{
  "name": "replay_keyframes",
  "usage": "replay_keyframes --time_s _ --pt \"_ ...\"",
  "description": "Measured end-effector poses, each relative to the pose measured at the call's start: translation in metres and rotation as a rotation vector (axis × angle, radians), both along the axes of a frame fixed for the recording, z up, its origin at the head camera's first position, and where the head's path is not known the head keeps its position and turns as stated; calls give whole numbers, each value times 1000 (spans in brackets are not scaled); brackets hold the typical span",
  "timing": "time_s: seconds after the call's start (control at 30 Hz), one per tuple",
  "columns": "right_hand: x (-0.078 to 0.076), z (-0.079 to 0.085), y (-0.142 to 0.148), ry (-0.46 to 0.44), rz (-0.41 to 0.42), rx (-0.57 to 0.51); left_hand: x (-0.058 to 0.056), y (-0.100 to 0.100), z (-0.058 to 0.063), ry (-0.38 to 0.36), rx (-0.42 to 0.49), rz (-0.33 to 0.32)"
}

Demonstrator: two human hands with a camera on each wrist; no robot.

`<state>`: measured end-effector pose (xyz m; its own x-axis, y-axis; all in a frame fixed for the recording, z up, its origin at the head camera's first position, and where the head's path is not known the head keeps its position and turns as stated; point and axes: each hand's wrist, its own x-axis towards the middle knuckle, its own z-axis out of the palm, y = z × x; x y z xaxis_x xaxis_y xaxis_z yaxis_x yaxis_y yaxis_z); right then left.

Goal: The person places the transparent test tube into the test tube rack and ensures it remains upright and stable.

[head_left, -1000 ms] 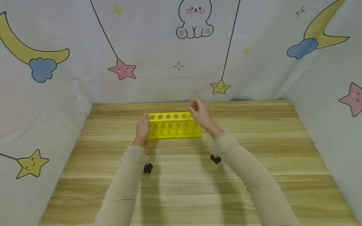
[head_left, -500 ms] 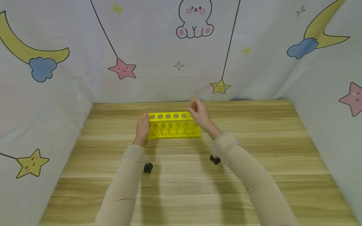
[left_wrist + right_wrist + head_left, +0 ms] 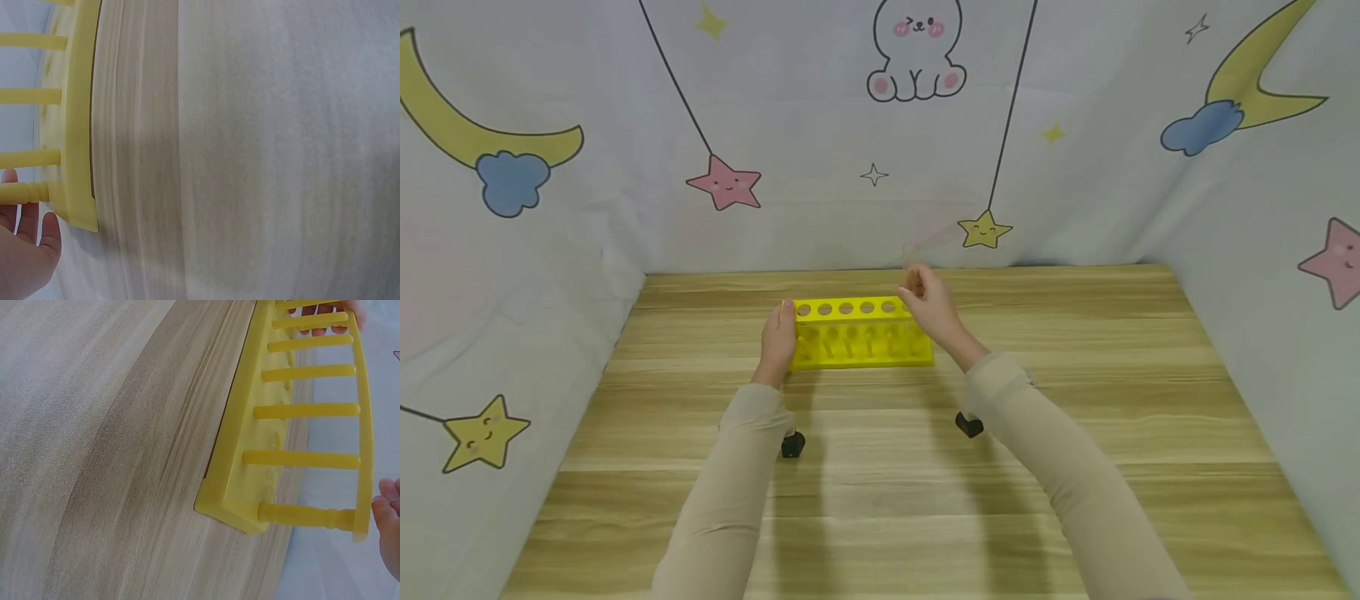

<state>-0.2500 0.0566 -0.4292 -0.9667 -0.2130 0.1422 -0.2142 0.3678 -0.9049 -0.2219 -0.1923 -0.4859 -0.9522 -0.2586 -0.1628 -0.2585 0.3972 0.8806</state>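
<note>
A yellow test tube rack [image 3: 865, 354] stands upright on the table, with a row of round holes in its top bar and pegs along its base. My left hand [image 3: 778, 337] grips the rack's left end; in the left wrist view its fingers [image 3: 51, 231] curl round the end post. Over the rack's right end, my right hand [image 3: 931, 302] pinches a clear test tube [image 3: 911, 252], whose top sticks up above the fingers. The hand covers the tube's lower part and the rightmost hole. In the right wrist view, fingertips [image 3: 379, 506] show beside the top bar, without the tube.
The wood-grain table [image 3: 880, 500] reaches toward the front. A white cloth [image 3: 820, 225] printed with stars and moons hangs behind and on both sides. Black wrist-worn pieces [image 3: 792, 445] show under both sleeves.
My right hand has come down very slightly with the test tube. The rack and my left hand have stayed in place.
</note>
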Motion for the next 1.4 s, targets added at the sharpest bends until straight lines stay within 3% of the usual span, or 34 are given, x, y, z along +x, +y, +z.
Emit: replay_keyframes --time_s 1.07,1.4 --pt "7 -5 -3 -18 -4 -42 4 -1 2 -3 22 -13" --pt "8 -4 -3 -35 -5 -13 4 -2 0 2 2 -14"
